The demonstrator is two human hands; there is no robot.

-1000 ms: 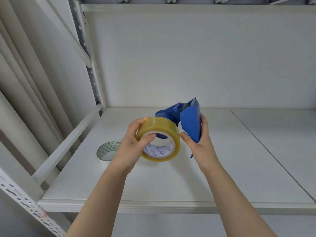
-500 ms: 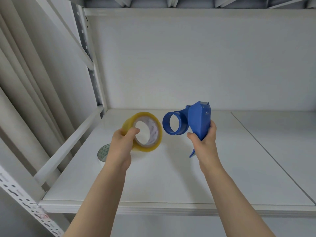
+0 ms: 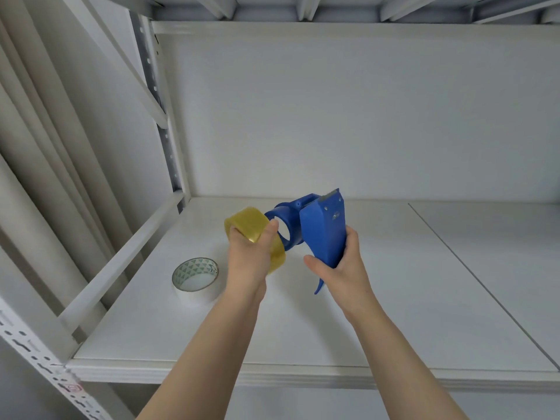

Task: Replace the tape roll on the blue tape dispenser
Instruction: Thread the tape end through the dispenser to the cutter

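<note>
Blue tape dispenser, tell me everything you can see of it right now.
The blue tape dispenser looks like smooth moulded plastic, held above the white shelf. The right hand grips its tapering handle, grey toothed blade on top. Its round hub is bare and faces left, where the left hand holds the yellow tape roll close beside it. A thin blue tail pokes out below the hand.

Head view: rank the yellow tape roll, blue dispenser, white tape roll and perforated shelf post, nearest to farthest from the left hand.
1. yellow tape roll, gripped by the left hand
2. blue dispenser, just right of it
3. white tape roll, lower left on the shelf
4. perforated shelf post, back left
</note>
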